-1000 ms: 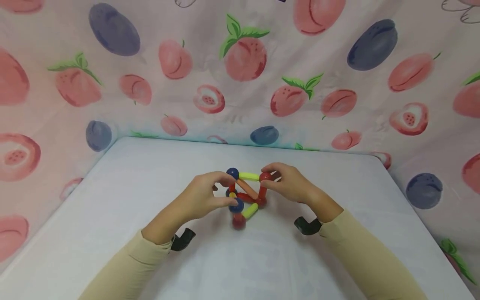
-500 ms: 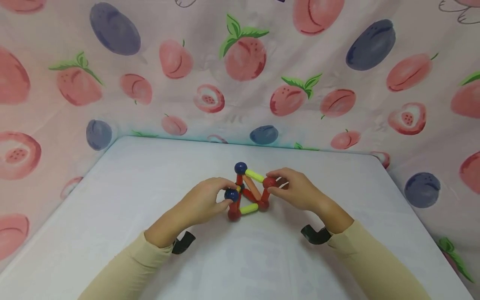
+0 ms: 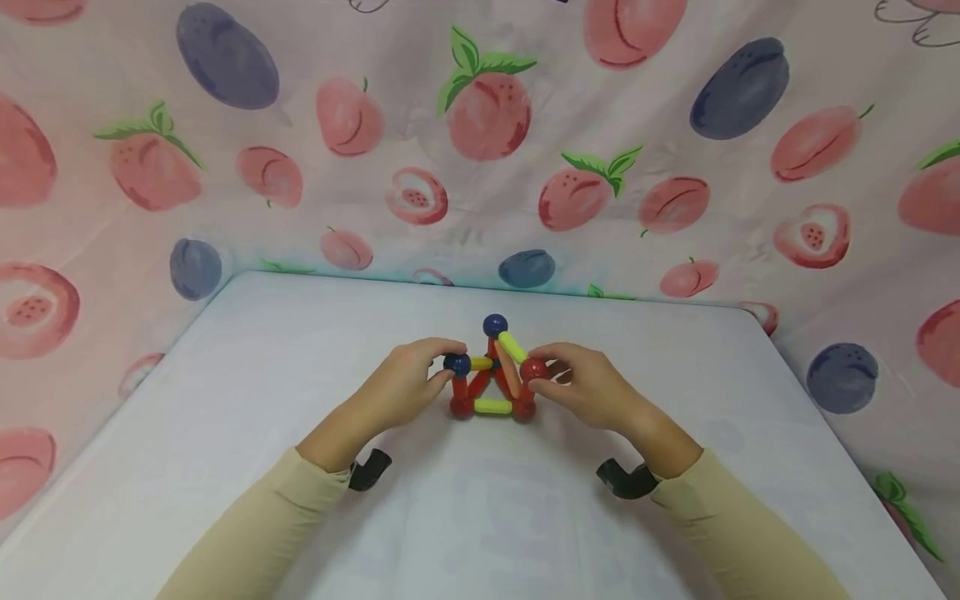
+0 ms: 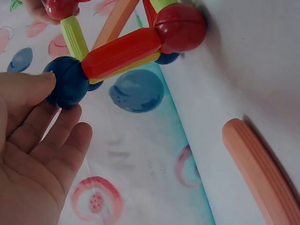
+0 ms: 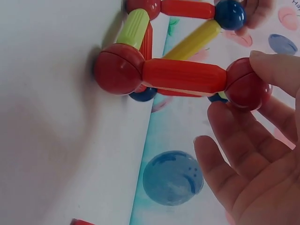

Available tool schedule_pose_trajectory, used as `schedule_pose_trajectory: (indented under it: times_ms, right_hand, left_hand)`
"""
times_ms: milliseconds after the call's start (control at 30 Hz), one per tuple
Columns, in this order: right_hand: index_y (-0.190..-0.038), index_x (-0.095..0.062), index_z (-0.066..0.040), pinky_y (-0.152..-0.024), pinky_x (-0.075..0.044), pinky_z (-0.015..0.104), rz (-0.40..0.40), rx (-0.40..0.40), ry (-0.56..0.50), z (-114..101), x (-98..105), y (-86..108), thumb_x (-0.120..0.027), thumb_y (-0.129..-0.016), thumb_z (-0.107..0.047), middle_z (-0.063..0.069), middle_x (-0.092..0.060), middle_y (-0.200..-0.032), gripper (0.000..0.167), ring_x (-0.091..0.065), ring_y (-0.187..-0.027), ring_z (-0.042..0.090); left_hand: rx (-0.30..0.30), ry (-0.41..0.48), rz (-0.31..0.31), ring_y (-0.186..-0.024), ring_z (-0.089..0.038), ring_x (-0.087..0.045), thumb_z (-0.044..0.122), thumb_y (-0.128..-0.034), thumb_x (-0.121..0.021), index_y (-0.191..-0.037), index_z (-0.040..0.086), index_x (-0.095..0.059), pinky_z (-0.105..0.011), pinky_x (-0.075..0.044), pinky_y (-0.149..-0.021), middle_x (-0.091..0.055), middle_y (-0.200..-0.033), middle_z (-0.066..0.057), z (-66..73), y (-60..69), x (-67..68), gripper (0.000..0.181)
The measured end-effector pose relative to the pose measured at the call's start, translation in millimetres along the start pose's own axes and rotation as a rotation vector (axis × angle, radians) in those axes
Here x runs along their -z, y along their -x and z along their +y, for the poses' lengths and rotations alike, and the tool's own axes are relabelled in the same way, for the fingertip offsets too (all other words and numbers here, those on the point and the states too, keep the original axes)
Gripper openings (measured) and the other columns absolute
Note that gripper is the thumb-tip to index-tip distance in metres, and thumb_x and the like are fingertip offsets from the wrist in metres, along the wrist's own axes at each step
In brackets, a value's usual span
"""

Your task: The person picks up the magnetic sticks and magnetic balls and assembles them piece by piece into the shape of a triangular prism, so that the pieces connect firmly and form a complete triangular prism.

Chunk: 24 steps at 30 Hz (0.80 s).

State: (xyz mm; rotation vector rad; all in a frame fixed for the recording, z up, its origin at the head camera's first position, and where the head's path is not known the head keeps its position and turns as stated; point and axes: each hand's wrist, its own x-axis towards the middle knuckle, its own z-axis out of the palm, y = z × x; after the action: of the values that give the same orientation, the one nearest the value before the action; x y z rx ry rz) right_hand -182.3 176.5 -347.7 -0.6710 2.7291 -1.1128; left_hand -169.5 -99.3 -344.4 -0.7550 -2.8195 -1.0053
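Observation:
A frame of coloured rods and balls, like a magnetic stick-and-ball toy, stands on the white table. My left hand (image 3: pixel 401 383) pinches the blue ball (image 4: pixel 68 83) at its top left corner between thumb and fingers. At the top right, my right hand (image 3: pixel 592 385) pinches a red ball (image 5: pixel 246 84). Below the held balls, upright red rods (image 5: pixel 185 76) run down to lower red balls (image 3: pixel 462 407), joined by a light green rod (image 3: pixel 492 407). A blue ball (image 3: pixel 495 325) tops the rear corner. A yellow rod (image 5: pixel 194 41) and a diagonal orange rod (image 3: pixel 507 368) also show.
A loose orange rod (image 4: pixel 258 173) lies on the table in the left wrist view. The tip of a red piece (image 5: pixel 82 221) shows at the right wrist view's bottom edge. Behind the table (image 3: pixel 480 517) hangs a fruit-patterned cloth (image 3: pixel 465 242).
The frame has turned: its front left corner swung away and to the left, and its light green lower rod now runs across the front. My left hand closed from loose contact to a pinch.

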Motion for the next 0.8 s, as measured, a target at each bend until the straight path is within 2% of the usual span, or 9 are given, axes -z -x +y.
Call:
schedule_pose_trajectory:
  times_ms: [233, 367, 600, 800]
  right_hand:
    - [-0.128, -0.063, -0.006, -0.085, -0.056, 0.038, 0.041, -0.014, 0.017, -4, -3, 1.2, -0.075, -0.092, -0.021, 0.005, -0.066, -0.115, 0.041, -0.063, -0.103, 0.023]
    - [-0.128, -0.063, -0.006, -0.083, -0.056, 0.037, 0.050, -0.023, 0.022, -4, -3, 1.1, -0.075, -0.091, -0.021, 0.005, -0.067, -0.114, 0.041, -0.063, -0.102, 0.023]
    - [-0.128, -0.063, -0.007, -0.084, -0.056, 0.038, 0.052, -0.027, 0.029, -3, -4, -0.1, -0.076, -0.091, -0.022, 0.004, -0.066, -0.114, 0.042, -0.062, -0.103, 0.022]
    - [-0.129, -0.062, -0.007, -0.082, -0.057, 0.036, 0.054, -0.038, 0.028, -3, -4, 0.7, -0.076, -0.091, -0.022, 0.004, -0.066, -0.115, 0.043, -0.062, -0.103, 0.022]
  left_hand:
    - [0.053, 0.014, 0.012, -0.126, -0.027, -0.057, 0.004, -0.0969, -0.065, -0.133, 0.004, -0.062, -0.045, -0.045, -0.104, -0.064, -0.131, -0.010, -2.2, -11.5, -2.4, 0.036]
    - [0.075, 0.021, 0.004, -0.127, -0.027, -0.056, 0.004, -0.0971, -0.065, -0.135, 0.004, -0.061, -0.044, -0.043, -0.105, -0.063, -0.133, -0.011, -1.2, -13.9, -1.6, 0.038]
    - [0.075, 0.033, 0.009, -0.129, -0.028, -0.054, 0.005, -0.0959, -0.066, -0.138, 0.004, -0.058, -0.044, -0.043, -0.105, -0.060, -0.137, -0.012, -1.3, -12.5, -1.6, 0.043]
    - [0.081, 0.020, 0.022, -0.124, -0.033, -0.056, 0.010, -0.0943, -0.070, -0.140, 0.005, -0.056, -0.047, -0.048, -0.100, -0.060, -0.136, -0.013, -8.8, -5.6, 3.3, 0.048]
